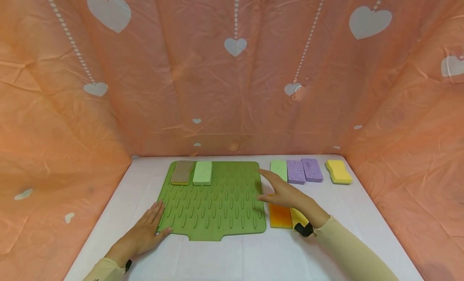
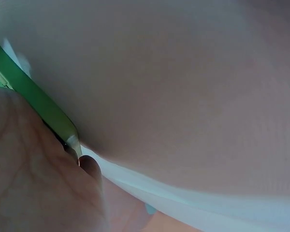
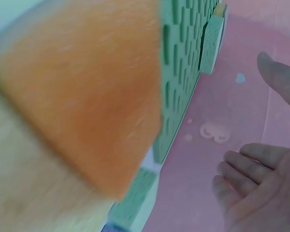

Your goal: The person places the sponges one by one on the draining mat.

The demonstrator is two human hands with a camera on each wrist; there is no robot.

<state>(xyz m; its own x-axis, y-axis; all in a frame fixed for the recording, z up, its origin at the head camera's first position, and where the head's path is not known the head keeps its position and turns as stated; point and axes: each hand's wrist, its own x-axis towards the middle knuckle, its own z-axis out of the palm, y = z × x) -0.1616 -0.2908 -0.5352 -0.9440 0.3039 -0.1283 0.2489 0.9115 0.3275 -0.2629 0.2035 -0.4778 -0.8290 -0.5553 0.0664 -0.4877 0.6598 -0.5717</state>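
Note:
My left hand (image 1: 143, 232) rests with extended fingers at the left edge of a green ridged silicone mat (image 1: 228, 220). Over the mat's right edge, my right hand (image 1: 284, 194) has its thumb and fingers spread apart, holding nothing. A brown sponge (image 1: 182, 172) and a light green sponge (image 1: 203, 173) lie side by side at the mat's upper left. Below the right hand are an orange sponge (image 1: 280, 217) and a yellow sponge (image 1: 297, 216), the latter partly hidden by the wrist. In the right wrist view, the orange sponge (image 3: 101, 87) looms close and the hand's palm shows bare.
Right of the mat, another light green sponge (image 1: 278, 168) is partly covered by my right hand. Two purple sponges (image 1: 296, 172) sit beside it, then a yellow sponge (image 1: 338, 172) near the far right corner. An orange curtain (image 1: 203, 83) with hearts encloses the white table (image 1: 232, 261).

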